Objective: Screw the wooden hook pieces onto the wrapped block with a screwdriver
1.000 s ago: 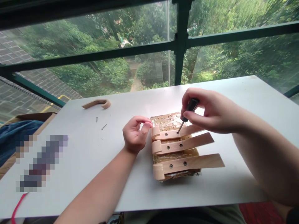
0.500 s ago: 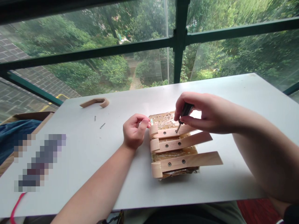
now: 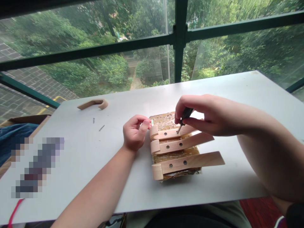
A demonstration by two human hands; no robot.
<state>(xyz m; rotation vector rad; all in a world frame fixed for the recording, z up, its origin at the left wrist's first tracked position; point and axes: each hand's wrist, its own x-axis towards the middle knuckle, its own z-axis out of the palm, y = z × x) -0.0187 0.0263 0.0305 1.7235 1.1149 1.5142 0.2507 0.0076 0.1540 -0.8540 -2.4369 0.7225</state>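
In my right hand (image 3: 197, 110) is a screwdriver (image 3: 186, 114) with a dark handle, gripped and leaning. Its tip meets the right screw (image 3: 177, 132) of the farthest curved wooden piece (image 3: 160, 134). Two more such pieces, a middle one (image 3: 166, 146) and a near one (image 3: 199, 161), lie across a tape-wrapped block (image 3: 163, 118), each with two screws showing. My left hand (image 3: 135, 131) is closed at the block's far left corner, thumb and index finger pinched on its edge near a small green-and-white patch. The far piece's right end is partly behind my right hand.
A loose curved wooden piece (image 3: 93, 104) lies at the white table's (image 3: 123, 104) back left. Two loose screws (image 3: 101, 128) are nearer. A cardboard box (image 3: 28, 118) with blue cloth stands left of the table, and green-framed windows (image 3: 180, 47) rise behind it.
The whole view has shifted slightly. My right hand has turned a little with the screwdriver, whose tip stays at the same screw. My left hand keeps its place at the block.
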